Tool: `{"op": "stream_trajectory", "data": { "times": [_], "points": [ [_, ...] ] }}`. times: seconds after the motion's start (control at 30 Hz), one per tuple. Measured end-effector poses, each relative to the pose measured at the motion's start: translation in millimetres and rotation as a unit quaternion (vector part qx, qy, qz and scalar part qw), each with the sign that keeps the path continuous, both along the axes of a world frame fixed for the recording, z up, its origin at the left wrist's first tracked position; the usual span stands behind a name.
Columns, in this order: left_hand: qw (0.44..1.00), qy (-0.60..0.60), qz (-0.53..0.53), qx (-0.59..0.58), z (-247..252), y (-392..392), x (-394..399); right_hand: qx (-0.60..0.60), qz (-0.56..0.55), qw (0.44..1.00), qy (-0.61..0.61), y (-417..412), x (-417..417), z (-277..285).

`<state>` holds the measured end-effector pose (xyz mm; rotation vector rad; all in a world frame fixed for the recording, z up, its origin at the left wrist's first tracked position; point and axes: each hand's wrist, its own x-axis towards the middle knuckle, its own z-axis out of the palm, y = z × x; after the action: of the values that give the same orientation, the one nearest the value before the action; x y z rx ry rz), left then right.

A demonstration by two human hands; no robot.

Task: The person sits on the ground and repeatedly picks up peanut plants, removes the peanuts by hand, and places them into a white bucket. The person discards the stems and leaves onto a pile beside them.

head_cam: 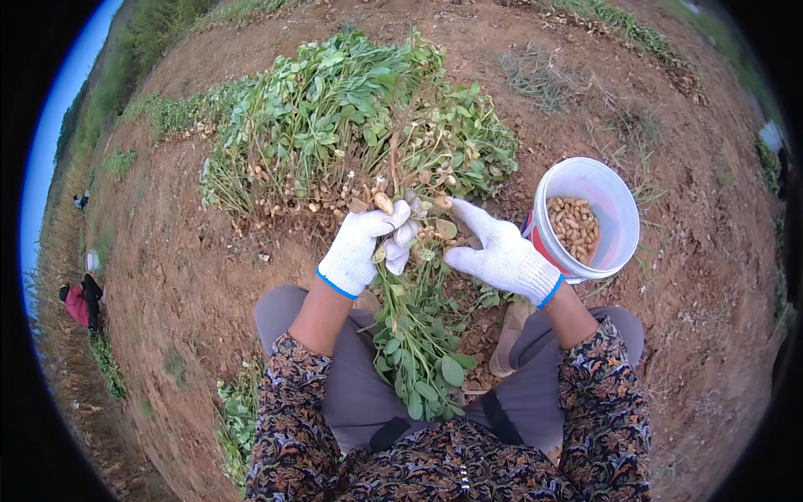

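My left hand, in a white knitted glove with a blue cuff, grips an uprooted peanut plant around its stems. The plant's leaves hang down between my knees, and its root end points away from me. A pale peanut pod shows just beyond my left thumb. My right hand, gloved alike, is to the right of the plant with forefinger and thumb spread. Its forefinger tip is right beside another pod; whether they touch is hard to tell. I see nothing held in this hand.
A white plastic bucket, partly filled with peanut pods, stands right of my right hand. Ahead lies a heap of pulled peanut plants, pods towards me. More plants lie at lower left. Another person is far left.
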<state>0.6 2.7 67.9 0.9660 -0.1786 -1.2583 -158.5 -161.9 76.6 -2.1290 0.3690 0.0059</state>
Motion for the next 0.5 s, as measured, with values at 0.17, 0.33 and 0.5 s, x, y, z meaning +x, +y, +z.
{"op": "stream_trajectory", "data": {
  "times": [0.17, 0.33, 0.5],
  "points": [
    [0.998, 0.028, -0.039, -0.047, -4.2, 8.0, 2.9, 0.178, 0.057, 0.98, -0.063, 17.6, 14.1, -23.9],
    [0.998, -0.05, 0.043, 0.002, 2.2, 1.0, -1.8, 0.316, 0.051, 0.943, 0.095, 33.0, 9.5, -15.6],
    [0.963, -0.214, 0.164, -0.009, -48.9, -2.9, 1.7, 0.332, -0.013, 0.924, 0.188, 38.7, 7.8, -5.1]
  ]
}}
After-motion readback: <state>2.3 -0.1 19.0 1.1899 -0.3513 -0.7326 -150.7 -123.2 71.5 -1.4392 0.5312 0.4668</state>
